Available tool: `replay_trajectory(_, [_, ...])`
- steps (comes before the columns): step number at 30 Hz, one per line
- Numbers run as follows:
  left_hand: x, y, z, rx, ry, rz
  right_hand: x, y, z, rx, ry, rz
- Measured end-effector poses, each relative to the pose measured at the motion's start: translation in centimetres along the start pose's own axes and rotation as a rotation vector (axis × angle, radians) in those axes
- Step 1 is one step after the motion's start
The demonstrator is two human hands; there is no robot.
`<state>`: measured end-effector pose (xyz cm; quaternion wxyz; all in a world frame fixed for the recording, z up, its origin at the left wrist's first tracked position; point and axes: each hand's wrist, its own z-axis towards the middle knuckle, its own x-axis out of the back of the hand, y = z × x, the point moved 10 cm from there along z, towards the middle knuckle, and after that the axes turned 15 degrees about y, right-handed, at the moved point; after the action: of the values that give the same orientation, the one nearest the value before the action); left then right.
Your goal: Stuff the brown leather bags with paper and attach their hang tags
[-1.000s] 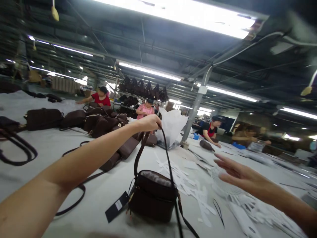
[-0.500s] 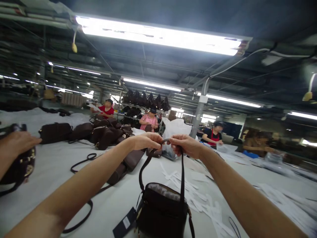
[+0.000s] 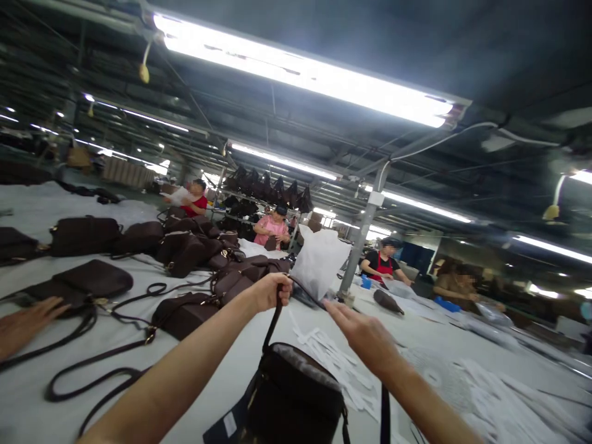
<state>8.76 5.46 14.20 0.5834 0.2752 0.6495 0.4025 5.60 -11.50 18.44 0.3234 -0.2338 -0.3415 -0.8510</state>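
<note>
A small dark brown shoulder bag (image 3: 296, 394) stands on the table in front of me, pale stuffing showing at its top. A dark hang tag (image 3: 222, 428) lies at its left side. My left hand (image 3: 274, 292) is closed around the bag's strap (image 3: 272, 327), raised above the bag. From there the strap stretches across to the fingertips of my right hand (image 3: 363, 333). That hand has its fingers held out straight, the strap passing beneath them. Its thumb is hidden. A length of strap hangs below my right wrist.
Several dark bags (image 3: 185, 243) with loose straps cover the table's left side. A co-worker's hand (image 3: 39, 320) rests by a bag (image 3: 87, 280) there. White paper strips (image 3: 324, 351) lie beyond my bag, near a white plastic bag (image 3: 320, 262). Other people work across the table.
My hands have moved apart; the right has straightened its fingers and shifted right and down. The strap now spans between them. The co-worker at left has laid down a bag.
</note>
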Motion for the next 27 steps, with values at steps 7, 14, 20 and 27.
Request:
replay_trajectory(7, [3.9, -0.7, 0.1, 0.037, 0.095, -0.429, -6.3, -3.3, -5.1, -0.554, -0.273, 0.941])
replay_trajectory(14, [12.0, 1.6, 0.4, -0.15, 0.316, -0.523, -5.3, 3.9, -8.5, -0.57, -0.384, 0.796])
replay_trajectory(20, [3.3, -0.2, -0.6, 0.041, 0.005, -0.154, -1.3, 1.4, -0.1, -0.095, -0.235, 0.292])
replay_trajectory(27, [-2.6, -2.9, -1.9, 0.051, -0.198, 0.293, -2.0, -4.2, 7.6, -0.065, -0.186, 0.162])
